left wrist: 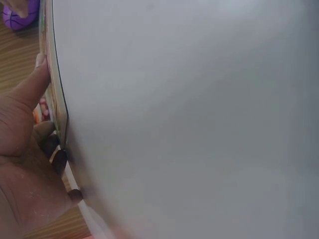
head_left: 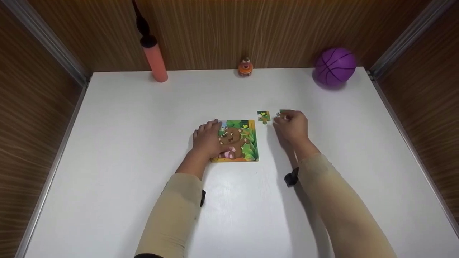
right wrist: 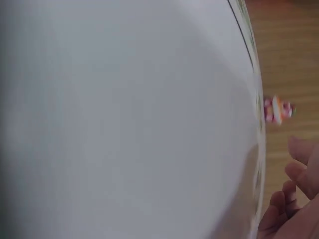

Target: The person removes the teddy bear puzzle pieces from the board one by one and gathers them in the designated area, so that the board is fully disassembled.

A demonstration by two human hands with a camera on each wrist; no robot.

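Observation:
A bear jigsaw puzzle (head_left: 238, 139) lies flat on the white table in the head view. My left hand (head_left: 207, 139) rests on its left side, covering that part of the picture; the thumb (left wrist: 35, 82) reaches over the puzzle while the other fingers touch down near its edge. To the upper right of the puzzle lies a loose puzzle piece (head_left: 264, 116). Further right, another puzzle piece (head_left: 284, 111) is partly hidden under my right hand (head_left: 294, 125). In the right wrist view the right fingers (right wrist: 295, 172) are loosely bent, and no piece shows between them.
An orange hand pump (head_left: 156, 62) with a black top stands at the back left. Along the back edge are a small orange toy figure (head_left: 245, 68) and a purple ball (head_left: 335, 67). Wood-patterned panels (head_left: 208, 36) enclose the table's back and sides.

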